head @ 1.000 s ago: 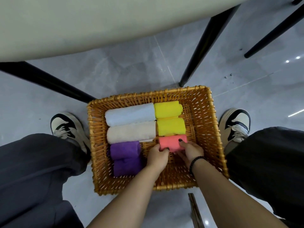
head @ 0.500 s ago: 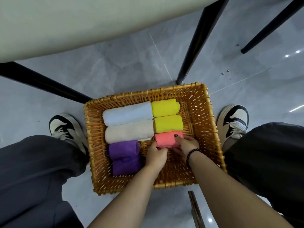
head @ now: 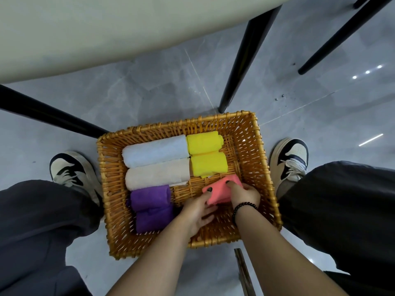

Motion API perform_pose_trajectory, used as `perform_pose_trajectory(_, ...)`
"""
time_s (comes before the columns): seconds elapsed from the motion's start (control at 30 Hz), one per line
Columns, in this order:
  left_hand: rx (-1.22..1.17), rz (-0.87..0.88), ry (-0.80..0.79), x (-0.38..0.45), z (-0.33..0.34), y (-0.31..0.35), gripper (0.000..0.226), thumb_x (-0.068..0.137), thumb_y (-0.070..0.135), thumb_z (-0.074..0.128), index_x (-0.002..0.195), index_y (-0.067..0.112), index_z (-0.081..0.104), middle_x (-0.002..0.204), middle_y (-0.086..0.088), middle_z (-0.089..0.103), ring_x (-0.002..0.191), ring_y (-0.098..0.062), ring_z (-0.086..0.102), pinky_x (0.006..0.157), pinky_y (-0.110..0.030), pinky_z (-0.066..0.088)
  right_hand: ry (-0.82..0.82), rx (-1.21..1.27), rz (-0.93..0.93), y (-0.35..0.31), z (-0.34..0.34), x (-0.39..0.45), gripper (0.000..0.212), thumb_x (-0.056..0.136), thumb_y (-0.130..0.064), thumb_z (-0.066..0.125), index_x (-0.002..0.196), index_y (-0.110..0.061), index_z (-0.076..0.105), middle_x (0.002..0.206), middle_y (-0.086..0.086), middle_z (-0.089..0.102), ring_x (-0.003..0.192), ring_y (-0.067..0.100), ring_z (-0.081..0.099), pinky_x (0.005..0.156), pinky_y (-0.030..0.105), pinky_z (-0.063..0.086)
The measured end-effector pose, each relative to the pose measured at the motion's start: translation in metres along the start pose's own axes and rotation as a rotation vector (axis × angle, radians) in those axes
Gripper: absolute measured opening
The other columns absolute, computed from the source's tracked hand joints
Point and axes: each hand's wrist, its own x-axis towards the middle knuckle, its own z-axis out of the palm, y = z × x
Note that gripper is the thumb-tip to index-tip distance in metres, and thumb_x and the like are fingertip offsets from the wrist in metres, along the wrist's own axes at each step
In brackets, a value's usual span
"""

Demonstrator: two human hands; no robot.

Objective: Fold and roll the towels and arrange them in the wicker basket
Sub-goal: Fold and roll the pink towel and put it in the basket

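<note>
A wicker basket [head: 259, 167] stands on the grey floor between my feet. Inside lie rolled towels: a pale blue one [head: 156, 150] and a cream one [head: 157, 175] on the left, two yellow ones [head: 204, 141] [head: 208, 164] beside them, and two purple ones [head: 149, 196] [head: 155, 218] nearer me. A pink rolled towel [head: 220, 190] sits tilted below the yellow rolls. My right hand [head: 243, 194] grips its right end with curled fingers. My left hand [head: 197, 210] holds its left end, thumb on top.
A pale tabletop [head: 106, 28] overhangs the far side, with black table legs [head: 245, 58] [head: 49, 115] reaching the floor near the basket's far corners. My shoes [head: 71, 169] [head: 290, 159] and dark trouser legs flank the basket. A wooden strip [head: 243, 272] lies near its front edge.
The pink roll has swung from lying level against the lower yellow roll to a tilted position further right. Both hands shifted right with it.
</note>
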Motion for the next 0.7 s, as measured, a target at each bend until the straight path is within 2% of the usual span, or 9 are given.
perform_pose_trajectory(0.1,-0.136,-0.114,-0.121,-0.004,0.011,-0.004,0.017,0.096,0.026,0.055,0.106,0.016,0.065,0.086,-0.003,0.069,0.076,-0.016,0.062,0.067,-0.029,0.047,0.106,0.097,-0.075,-0.010,0.000,-0.019,0.063,0.071,-0.022,0.079,0.126,-0.007,0.052,0.124,0.009,0.058,0.114,0.030,0.057,0.097,0.036,0.045)
perform_pose_trajectory(0.17,-0.186,-0.113,-0.209,-0.006,0.019,-0.008,0.017,0.094,0.024,0.056,0.101,0.013,0.067,0.080,-0.004,0.068,0.069,-0.017,0.061,0.067,-0.030,0.046,0.067,0.197,-0.130,-0.011,-0.003,-0.028,0.068,0.071,-0.020,0.079,0.131,-0.011,0.047,0.119,0.004,0.056,0.107,0.022,0.057,0.090,0.030,0.045)
perform_pose_trajectory(0.23,-0.271,-0.083,-0.282,-0.009,0.026,-0.009,0.027,0.093,0.023,0.057,0.112,0.009,0.068,0.097,-0.011,0.070,0.084,-0.024,0.063,0.083,-0.038,0.050,-0.020,0.203,-0.269,-0.006,-0.009,-0.034,0.064,0.072,-0.020,0.080,0.127,-0.019,0.047,0.112,-0.003,0.056,0.095,0.012,0.057,0.081,0.026,0.047)
perform_pose_trajectory(0.33,-0.316,-0.014,-0.337,-0.014,0.032,-0.001,0.033,0.094,0.025,0.058,0.120,0.007,0.067,0.116,-0.015,0.067,0.107,-0.029,0.059,0.101,-0.042,0.044,-0.094,0.032,-0.524,-0.005,-0.015,-0.032,0.055,0.073,-0.023,0.079,0.120,-0.027,0.050,0.112,-0.001,0.059,0.100,0.014,0.058,0.088,0.038,0.052)
perform_pose_trajectory(0.43,-0.160,0.069,-0.361,-0.021,0.037,0.017,0.026,0.098,0.027,0.053,0.108,0.011,0.071,0.093,-0.008,0.072,0.086,-0.018,0.065,0.081,-0.033,0.047,-0.059,-0.118,-0.707,-0.023,-0.017,-0.027,0.058,0.076,-0.021,0.076,0.129,-0.020,0.052,0.113,-0.003,0.054,0.102,0.010,0.053,0.091,0.029,0.046)
perform_pose_trajectory(0.5,0.159,0.206,-0.203,-0.028,0.039,0.036,0.024,0.099,0.021,0.048,0.087,0.015,0.068,0.070,0.000,0.069,0.062,-0.011,0.063,0.062,-0.026,0.043,0.002,-0.200,-0.789,-0.038,-0.016,-0.024,0.058,0.078,-0.017,0.075,0.131,-0.015,0.051,0.115,-0.004,0.050,0.103,0.008,0.048,0.090,0.020,0.037)
perform_pose_trajectory(0.53,0.357,0.327,-0.064,-0.027,0.038,0.043,0.024,0.098,0.019,0.047,0.082,0.017,0.065,0.069,0.002,0.069,0.062,-0.011,0.063,0.060,-0.025,0.045,0.017,-0.215,-0.811,-0.044,-0.014,-0.022,0.058,0.079,-0.016,0.075,0.131,-0.014,0.049,0.117,-0.002,0.051,0.105,0.009,0.048,0.091,0.019,0.036)
perform_pose_trajectory(0.63,0.728,0.807,0.332,-0.023,0.029,0.058,0.009,0.092,0.017,0.057,0.099,0.019,0.064,0.096,0.004,0.068,0.088,-0.011,0.063,0.080,-0.026,0.050,0.021,-0.293,-0.839,-0.049,-0.003,-0.015,0.047,0.083,-0.014,0.070,0.125,-0.013,0.047,0.119,0.001,0.055,0.108,0.017,0.054,0.087,0.024,0.040)
perform_pose_trajectory(0.7,1.001,1.100,0.376,-0.014,0.023,0.064,0.034,0.087,0.016,0.063,0.121,0.018,0.059,0.124,0.001,0.059,0.118,-0.015,0.052,0.100,-0.029,0.043,0.031,-0.348,-0.852,-0.049,0.005,-0.008,0.038,0.088,-0.013,0.063,0.122,-0.012,0.045,0.119,0.004,0.055,0.107,0.023,0.055,0.080,0.027,0.038)
